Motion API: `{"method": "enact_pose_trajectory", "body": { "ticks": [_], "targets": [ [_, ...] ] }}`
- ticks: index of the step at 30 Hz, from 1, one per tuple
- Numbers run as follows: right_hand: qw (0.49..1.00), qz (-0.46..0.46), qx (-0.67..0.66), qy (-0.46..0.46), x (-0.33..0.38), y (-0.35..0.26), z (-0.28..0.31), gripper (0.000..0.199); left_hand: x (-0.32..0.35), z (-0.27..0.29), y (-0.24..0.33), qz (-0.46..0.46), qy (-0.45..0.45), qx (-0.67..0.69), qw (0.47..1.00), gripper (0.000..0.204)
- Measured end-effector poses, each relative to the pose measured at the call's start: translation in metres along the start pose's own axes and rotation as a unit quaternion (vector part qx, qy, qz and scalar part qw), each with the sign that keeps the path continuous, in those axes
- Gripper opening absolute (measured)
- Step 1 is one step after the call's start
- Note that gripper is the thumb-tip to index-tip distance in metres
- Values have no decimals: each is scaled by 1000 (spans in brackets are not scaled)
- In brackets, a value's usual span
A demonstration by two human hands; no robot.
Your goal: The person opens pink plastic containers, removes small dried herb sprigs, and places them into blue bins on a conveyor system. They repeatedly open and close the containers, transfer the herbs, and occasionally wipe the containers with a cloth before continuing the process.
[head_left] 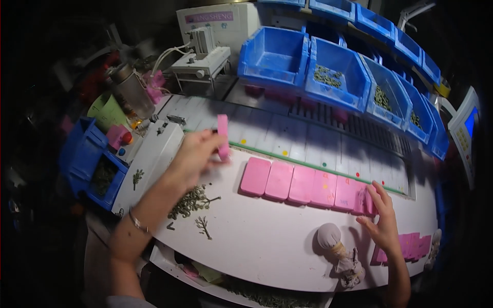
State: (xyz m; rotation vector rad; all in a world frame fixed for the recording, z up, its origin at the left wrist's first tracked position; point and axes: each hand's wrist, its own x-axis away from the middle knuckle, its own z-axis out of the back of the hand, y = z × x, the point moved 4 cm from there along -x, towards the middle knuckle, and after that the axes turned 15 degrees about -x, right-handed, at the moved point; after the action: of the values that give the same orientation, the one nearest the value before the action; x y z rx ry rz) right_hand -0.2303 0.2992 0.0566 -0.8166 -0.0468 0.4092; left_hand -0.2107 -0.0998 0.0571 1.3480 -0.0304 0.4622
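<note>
- White table (257,241): beneath hands.
- Left hand (194,154): extended, fingers pinching pink block (222,126).
- Right hand (384,222): fingers parted, curved at end of block row (302,185); grip unclear.

The left forearm (149,213) enters at the lower left edge and inclines up and to the right. The left hand (197,151) is raised, back of the hand toward the camera, fingers bent into a pinch grip; fingertips are blurred. The right forearm (398,274) rises steeply from the lower right edge. The right hand (382,218) points upward, fingers extended, thumb (365,222) directed left and separated from the fingers.
</note>
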Motion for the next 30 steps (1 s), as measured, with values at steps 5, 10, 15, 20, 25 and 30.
{"method": "enact_pose_trajectory", "body": {
  "ticks": [5, 10, 15, 20, 25, 30],
  "targets": [
    [995, 0, 49, -82, -3, 9, 1, 80, -97, 81, 3, -164, 245, -270, 917, 27],
    [996, -32, -2, -83, -7, 34, 12, 83, -137, 96, 7, -154, 382, -469, 781, 32],
    [1000, 17, -10, -22, -3, 37, 35, 82, -150, 95, 12, -134, 343, -563, 740, 29],
    [996, 65, -52, -21, 3, -37, 19, 81, -63, -23, 12, -301, 127, -327, 887, 27],
    [981, 188, -51, -23, 29, -104, -31, 73, 102, -160, 5, -90, -403, -69, 908, 48],
    [955, 270, -75, 95, 50, -114, -63, 58, 141, -166, -3, -35, -355, 38, 933, 53]
  ]
}}
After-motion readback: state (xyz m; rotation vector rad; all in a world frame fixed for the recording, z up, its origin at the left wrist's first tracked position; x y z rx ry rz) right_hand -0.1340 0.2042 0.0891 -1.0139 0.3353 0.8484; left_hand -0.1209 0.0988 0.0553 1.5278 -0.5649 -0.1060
